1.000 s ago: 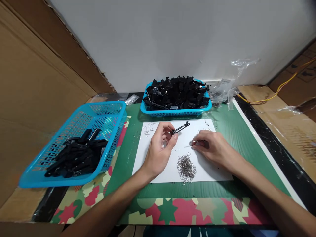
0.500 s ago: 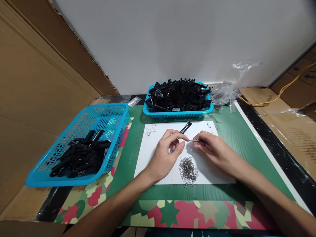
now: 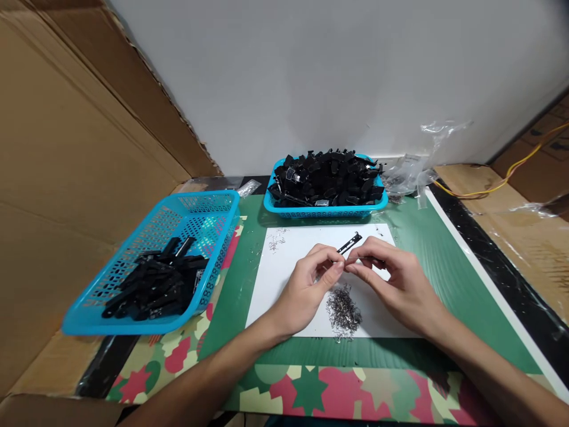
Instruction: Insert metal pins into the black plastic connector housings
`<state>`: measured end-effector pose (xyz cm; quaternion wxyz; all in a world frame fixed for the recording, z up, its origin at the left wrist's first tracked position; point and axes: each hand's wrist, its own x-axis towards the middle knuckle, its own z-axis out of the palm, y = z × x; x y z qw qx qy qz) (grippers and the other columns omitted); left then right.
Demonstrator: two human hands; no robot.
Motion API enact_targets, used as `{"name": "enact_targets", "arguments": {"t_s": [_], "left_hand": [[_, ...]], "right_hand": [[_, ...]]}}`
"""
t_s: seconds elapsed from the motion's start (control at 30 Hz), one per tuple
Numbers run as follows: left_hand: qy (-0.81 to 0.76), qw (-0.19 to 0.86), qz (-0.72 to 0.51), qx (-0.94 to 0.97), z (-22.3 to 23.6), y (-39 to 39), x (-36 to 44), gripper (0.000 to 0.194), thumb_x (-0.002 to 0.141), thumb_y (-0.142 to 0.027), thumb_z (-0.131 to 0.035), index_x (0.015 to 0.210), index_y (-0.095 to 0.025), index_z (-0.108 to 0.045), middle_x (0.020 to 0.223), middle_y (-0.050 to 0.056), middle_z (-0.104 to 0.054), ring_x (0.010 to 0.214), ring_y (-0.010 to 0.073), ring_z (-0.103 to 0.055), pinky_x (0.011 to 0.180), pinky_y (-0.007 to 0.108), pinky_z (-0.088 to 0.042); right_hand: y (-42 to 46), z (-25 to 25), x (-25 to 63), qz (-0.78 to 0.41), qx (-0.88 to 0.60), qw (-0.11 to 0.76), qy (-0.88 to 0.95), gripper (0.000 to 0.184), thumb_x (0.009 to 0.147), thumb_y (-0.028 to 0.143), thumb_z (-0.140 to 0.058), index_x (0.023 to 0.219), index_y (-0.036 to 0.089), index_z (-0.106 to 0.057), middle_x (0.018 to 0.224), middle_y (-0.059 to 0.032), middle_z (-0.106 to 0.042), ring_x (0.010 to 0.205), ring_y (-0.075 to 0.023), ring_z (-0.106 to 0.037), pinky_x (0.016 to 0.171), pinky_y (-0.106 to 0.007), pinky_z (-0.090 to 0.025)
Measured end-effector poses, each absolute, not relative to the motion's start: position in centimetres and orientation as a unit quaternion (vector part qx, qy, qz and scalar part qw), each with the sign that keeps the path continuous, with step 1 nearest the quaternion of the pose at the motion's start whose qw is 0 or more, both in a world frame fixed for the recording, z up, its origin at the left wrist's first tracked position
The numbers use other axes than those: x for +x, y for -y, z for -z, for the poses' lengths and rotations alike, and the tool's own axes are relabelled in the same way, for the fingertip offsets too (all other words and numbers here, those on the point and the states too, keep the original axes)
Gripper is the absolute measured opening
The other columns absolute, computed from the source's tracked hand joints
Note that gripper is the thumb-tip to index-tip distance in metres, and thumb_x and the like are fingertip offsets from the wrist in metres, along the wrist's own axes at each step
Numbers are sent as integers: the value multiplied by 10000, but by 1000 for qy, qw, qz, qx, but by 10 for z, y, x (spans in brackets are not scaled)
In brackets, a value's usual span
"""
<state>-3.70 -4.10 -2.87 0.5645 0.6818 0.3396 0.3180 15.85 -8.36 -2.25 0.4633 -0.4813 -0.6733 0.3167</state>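
Note:
My left hand (image 3: 304,290) is closed on a slim black plastic strip (image 3: 351,242), whose slotted far end sticks out beyond the fingers. My right hand (image 3: 398,273) pinches a thin tool, mostly hidden by the fingers, with a dark part showing under them. The fingertips of both hands meet at the near end of the strip. Just below them, a pile of small bent metal springs or clips (image 3: 343,314) lies on a white sheet (image 3: 275,296). More small metal pieces (image 3: 276,239) are scattered at the sheet's far left corner.
A blue basket (image 3: 222,261) on the left holds black plastic strips (image 3: 155,281). At the back, another blue basket (image 3: 326,212) is heaped with black plastic parts (image 3: 329,178). Clear plastic bags (image 3: 406,172) lie beside it. Cardboard (image 3: 89,118) walls the left side.
My hands have come together; the right thumb and fingertips now meet the left ones. The thin metal tip that showed between them is mostly covered. The view has shifted slightly.

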Motion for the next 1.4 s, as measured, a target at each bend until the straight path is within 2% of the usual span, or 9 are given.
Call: {"name": "enact_targets", "arguments": {"t_s": [0.3, 0.47, 0.7, 0.83, 1.0, 1.1, 1.2, 1.27, 1.4], "left_hand": [[-325, 612, -309, 652, 22, 42, -37, 303, 1050, -426, -522, 870, -187, -568, 893, 19, -517, 805, 156, -479, 750, 294, -398], [-300, 646, -283, 642, 21, 41, -38, 295, 1059, -420, -492, 880, -192, -546, 841, 6, -477, 779, 157, -451, 746, 299, -372], [-292, 651, -265, 649, 20, 42, -37, 323, 1046, -449, -506, 850, -193, -532, 855, 14, -475, 783, 164, -457, 744, 298, -395], [-321, 583, -289, 689, 22, 42, -41, 273, 1084, -402, -434, 1058, -215, -631, 972, 43, -553, 843, 177, -527, 769, 310, -438], [-322, 431, -323, 779, 28, 42, -44, 233, 1109, -291, -395, 1142, -241, -620, 1086, 57, -596, 964, 184, -584, 882, 340, -472], [-308, 368, -356, 802, 35, 44, -45, 186, 1084, -224, -464, 1237, -259, -565, 1097, 53, -633, 945, 176, -613, 864, 335, -503], [-331, 344, -375, 795, 40, 46, -45, 418, 1023, -195, -606, 1396, -290, -442, 1122, 39, -680, 893, 159, -643, 818, 312, -528], [-336, 313, -370, 807, 40, 46, -46, 416, 994, -188, -656, 1357, -282, -475, 1114, 34, -691, 881, 160, -648, 809, 314, -531], [-304, 198, -358, 860, 35, 42, -48, 223, 995, -172, -648, 1201, -224, -580, 1015, 40, -698, 863, 184, -625, 807, 350, -509]], "right_hand": [[85, 23, 163, -142, -412, 492, 754, 252, 967, 51, -626, 1101, 227, -747, 852, -44, -646, 776, -186, -598, 681, -326, -490], [83, 26, 165, -41, -384, 471, 793, 285, 942, -2, -610, 1080, 207, -746, 793, -54, -663, 709, -186, -545, 630, -324, -443], [83, 29, 166, -40, -376, 448, 810, 206, 973, 55, -612, 1086, 199, -705, 829, -63, -709, 722, -195, -562, 651, -337, -449], [83, 24, 167, -69, -405, 475, 778, 145, 952, 82, -649, 1023, 189, -718, 785, -51, -675, 709, -192, -572, 644, -337, -457], [87, 20, 164, -137, -480, 510, 701, 86, 948, 162, -690, 930, 213, -757, 687, 2, -611, 622, -158, -546, 595, -314, -449], [88, 20, 161, -166, -497, 530, 667, 69, 931, 195, -717, 899, 224, -771, 660, 16, -597, 579, -143, -521, 550, -300, -430], [89, 20, 160, -184, -494, 551, 647, 58, 916, 192, -734, 881, 220, -771, 654, 17, -603, 575, -139, -516, 531, -294, -408], [89, 20, 160, -183, -488, 551, 652, 63, 909, 171, -738, 882, 216, -772, 668, 11, -625, 578, -138, -521, 533, -293, -403], [89, 21, 161, -156, -459, 533, 693, 108, 905, 119, -726, 927, 211, -776, 663, 12, -627, 581, -139, -529, 559, -298, -412]]}}
